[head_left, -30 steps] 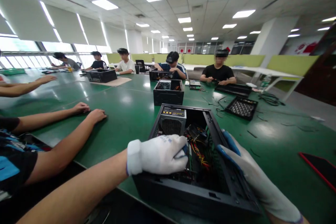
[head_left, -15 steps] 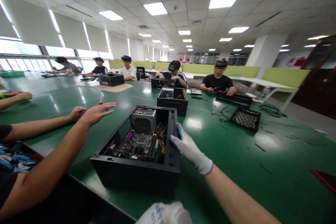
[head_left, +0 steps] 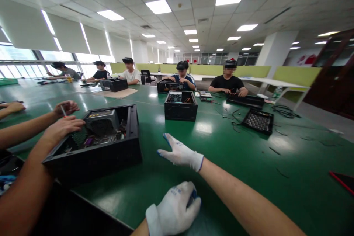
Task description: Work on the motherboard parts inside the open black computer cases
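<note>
My right hand point(head_left: 181, 152), in a white glove with blue fingertips, is open above the green table, thumb and fingers apart. A gap separates it from the black computer case point(head_left: 94, 158) on its left. This case lies with its open side up and shows a grey power supply and a circuit board. My left hand point(head_left: 177, 206), gloved too, is low and nearest to me, fingers curled in; whatever it may hold is hidden. A neighbour's bare hand point(head_left: 62, 128) lies on the case's far left rim. Their other hand point(head_left: 66, 107) is beside what looks like a red-handled screwdriver point(head_left: 64, 112).
Another open computer case point(head_left: 181, 110) stands ahead on the green table point(head_left: 221, 177). To the right are a shallow black tray-like panel point(head_left: 258, 121), loose cables point(head_left: 286, 111) and scattered dark strips. Several people sit working around the table. A black panel point(head_left: 83, 214) lies at lower left.
The computer case has moved left, toward the neighbour, and turned. My right hand has come off its side. My left hand has risen further into view. The neighbour's hand has come down onto the case.
</note>
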